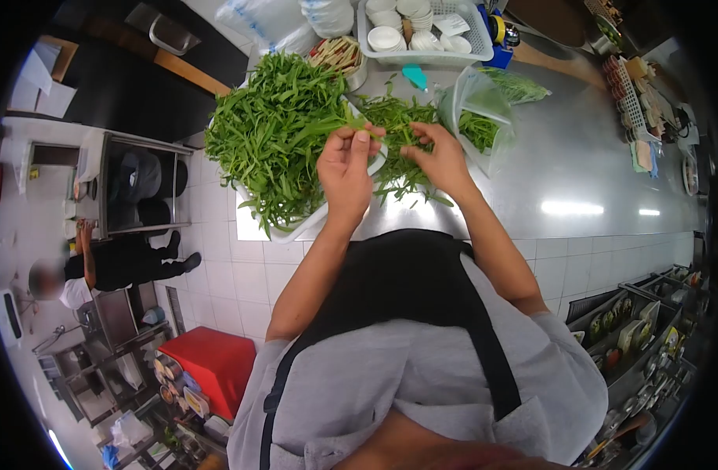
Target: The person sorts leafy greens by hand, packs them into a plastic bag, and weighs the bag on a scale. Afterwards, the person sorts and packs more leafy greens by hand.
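My left hand (347, 164) pinches a sprig of leafy greens (357, 125) between thumb and fingers. Beside it, my right hand (443, 160) has curled fingers, with thumb and index finger apart; nothing clear shows between them. A big heap of the same greens (273, 133) fills a white basket (306, 229) to the left of my hands. Loose stems and leaves (398, 111) lie on the steel table under and between both hands. To the right stands a clear plastic bag (496, 137) with more greens inside.
The steel table (562, 164) extends right. At its back are a white crate (429, 56) of small dishes, a bowl of chopstick-like sticks (335, 55) and a teal scrap (414, 76). A co-worker (116, 266) stands far left, near a red box (210, 368). Shelves (649, 337) hold utensils at right.
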{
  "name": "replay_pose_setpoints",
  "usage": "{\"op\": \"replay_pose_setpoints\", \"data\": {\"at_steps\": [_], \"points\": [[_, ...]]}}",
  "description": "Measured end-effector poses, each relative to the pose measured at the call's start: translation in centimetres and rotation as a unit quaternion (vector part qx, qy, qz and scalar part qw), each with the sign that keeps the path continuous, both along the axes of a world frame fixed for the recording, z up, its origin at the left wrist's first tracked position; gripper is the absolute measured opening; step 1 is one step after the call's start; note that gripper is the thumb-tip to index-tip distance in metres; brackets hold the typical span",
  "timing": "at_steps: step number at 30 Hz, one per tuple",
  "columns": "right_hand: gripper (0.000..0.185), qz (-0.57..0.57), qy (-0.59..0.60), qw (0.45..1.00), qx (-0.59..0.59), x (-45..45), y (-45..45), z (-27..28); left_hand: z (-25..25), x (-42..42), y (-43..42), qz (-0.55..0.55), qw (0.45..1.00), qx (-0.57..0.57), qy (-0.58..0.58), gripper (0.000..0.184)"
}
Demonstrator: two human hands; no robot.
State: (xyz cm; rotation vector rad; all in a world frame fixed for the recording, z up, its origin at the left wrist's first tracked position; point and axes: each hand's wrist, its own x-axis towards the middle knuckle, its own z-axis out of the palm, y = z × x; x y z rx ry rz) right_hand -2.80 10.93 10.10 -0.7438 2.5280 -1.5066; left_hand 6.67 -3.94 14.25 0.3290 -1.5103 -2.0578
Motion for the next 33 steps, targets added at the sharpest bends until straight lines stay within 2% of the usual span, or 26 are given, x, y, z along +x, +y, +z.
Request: {"op": "replay_pose_setpoints", "data": {"at_steps": [3,4,7,8,9,11,12,15,16,17,19,20,23,24,27,28,31,33], "points": [[0.052,0.103,-0.131,0.970,-0.176,1.5,2.2,3.9,0.5,0.7,0.0,-0.052,0.983,-0.160,-0.071,0.016],[0.048,0.124,-0.144,0.963,-0.191,2.0,2.8,4.8,0.7,0.6,0.6,-0.080,0.971,-0.217,-0.066,0.015],[0.044,0.051,0.034,0.991,-0.122,2.5,4.4,6.3,3.2,-0.5,2.2,-0.168,0.925,-0.339,-0.024,0.015],[0.031,-0.008,0.051,0.979,-0.196,2.6,4.7,6.2,3.5,-1.2,2.5,-0.161,0.929,-0.334,0.000,0.020],[0.026,-0.048,0.039,0.968,-0.243,2.4,5.4,6.5,4.0,-2.2,2.9,-0.127,0.936,-0.327,0.008,0.020],[0.022,-0.121,0.011,0.935,-0.334,1.9,6.9,7.4,4.7,-4.6,4.0,-0.057,0.949,-0.310,0.022,0.022],[0.026,-0.094,0.041,0.938,-0.332,1.1,7.0,7.5,4.9,-6.1,4.6,-0.076,0.955,-0.286,0.016,0.027],[0.024,-0.039,-0.051,0.973,-0.224,-1.6,6.4,6.1,4.3,-10.5,4.8,-0.095,0.921,-0.378,-0.023,0.024],[0.022,-0.039,-0.026,0.995,-0.083,-3.0,6.8,5.4,3.7,-11.6,4.3,-0.102,0.900,-0.422,-0.050,0.029],[0.022,-0.058,0.040,0.998,0.002,-4.5,7.7,5.0,3.4,-12.0,3.9,-0.110,0.884,-0.452,-0.047,0.029],[0.021,-0.100,0.165,0.966,0.174,-6.9,9.4,4.7,3.3,-12.7,3.2,-0.128,0.849,-0.511,-0.043,0.029],[0.021,-0.137,0.121,0.977,0.107,-7.4,9.7,5.1,4.2,-12.3,3.5,-0.139,0.839,-0.521,-0.073,0.037],[0.020,-0.020,0.241,0.951,0.193,-8.6,8.9,5.3,5.0,-12.4,4.5,-0.101,0.801,-0.583,-0.088,0.044],[0.016,-0.016,0.203,0.933,0.296,-9.6,9.0,4.5,5.1,-12.4,4.8,-0.100,0.802,-0.586,-0.061,0.046],[0.016,-0.082,0.121,0.911,0.386,-12.1,9.1,5.3,5.5,-12.8,5.0,-0.098,0.805,-0.585,0.013,0.051],[0.022,-0.091,0.127,0.922,0.356,-12.3,9.3,5.7,5.6,-12.6,4.8,-0.101,0.808,-0.579,0.030,0.052],[0.025,-0.026,0.234,0.925,0.298,-11.9,10.1,5.7,6.6,-10.0,3.4,-0.119,0.833,-0.539,0.046,0.052],[0.026,0.022,0.207,0.934,0.290,-10.6,11.1,6.5,7.6,-7.0,1.4,-0.133,0.859,-0.494,0.025,0.051]]}}
